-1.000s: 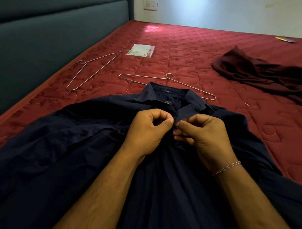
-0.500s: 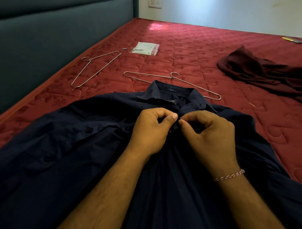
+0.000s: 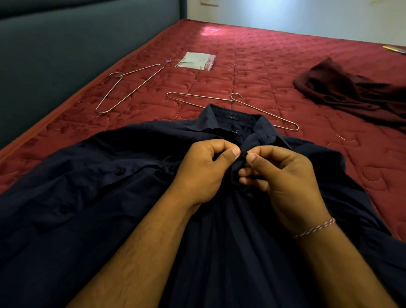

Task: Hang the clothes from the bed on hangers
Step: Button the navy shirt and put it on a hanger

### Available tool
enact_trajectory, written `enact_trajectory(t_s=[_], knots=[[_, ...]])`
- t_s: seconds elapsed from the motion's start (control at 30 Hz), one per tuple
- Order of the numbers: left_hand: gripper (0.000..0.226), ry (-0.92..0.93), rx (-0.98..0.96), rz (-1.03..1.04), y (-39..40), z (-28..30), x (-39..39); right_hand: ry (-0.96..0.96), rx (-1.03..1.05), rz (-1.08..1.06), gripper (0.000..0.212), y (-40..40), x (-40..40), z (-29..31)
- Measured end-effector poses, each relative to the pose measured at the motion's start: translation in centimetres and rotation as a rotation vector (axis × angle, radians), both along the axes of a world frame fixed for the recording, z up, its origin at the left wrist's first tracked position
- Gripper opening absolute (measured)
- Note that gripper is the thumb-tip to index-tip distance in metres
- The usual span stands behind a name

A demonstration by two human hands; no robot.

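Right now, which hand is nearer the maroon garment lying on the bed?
Right. The right hand pinches the navy shirt on the side toward the maroon garment; the left hand is farther across.

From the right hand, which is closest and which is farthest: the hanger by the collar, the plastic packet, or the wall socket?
From the right hand, in the head view:
1. Hanger, just beyond the collar.
2. Plastic packet, mid-bed, further left.
3. Wall socket, at the far wall.
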State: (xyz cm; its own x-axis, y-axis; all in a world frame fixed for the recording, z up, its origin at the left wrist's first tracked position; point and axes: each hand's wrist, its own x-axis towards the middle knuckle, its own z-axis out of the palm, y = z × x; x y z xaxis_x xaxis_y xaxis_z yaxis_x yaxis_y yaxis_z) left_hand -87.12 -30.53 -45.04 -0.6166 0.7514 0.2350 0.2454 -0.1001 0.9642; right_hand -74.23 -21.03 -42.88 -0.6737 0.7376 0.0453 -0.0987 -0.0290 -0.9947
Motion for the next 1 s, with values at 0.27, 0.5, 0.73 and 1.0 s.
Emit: enact_trajectory(t_s=[0.27, 0.5, 0.73, 1.0], knots=[[0.022, -0.086, 0.01, -0.098, -0.2, -0.4, -0.7, -0.064, -0.114, 0.086, 0.015, 0.4, 0.1, 0.1], [0.017, 0.086, -0.047, -0.039, -0.5, -0.2, -1.1, -0.21, 0.187, 0.135, 0.015, 1.2, 0.5, 0.3], [0.019, 0.594, -0.303, -0.129, -3.2, 2.0, -3.0, -0.564, 0.728, 0.472, 0.017, 2.9, 1.9, 1.0], [0.026, 0.798, -0.511, 0.048, -6.3, -0.2, -4.2, -0.659, 0.8, 0.505, 0.015, 2.4, 2.1, 1.7]])
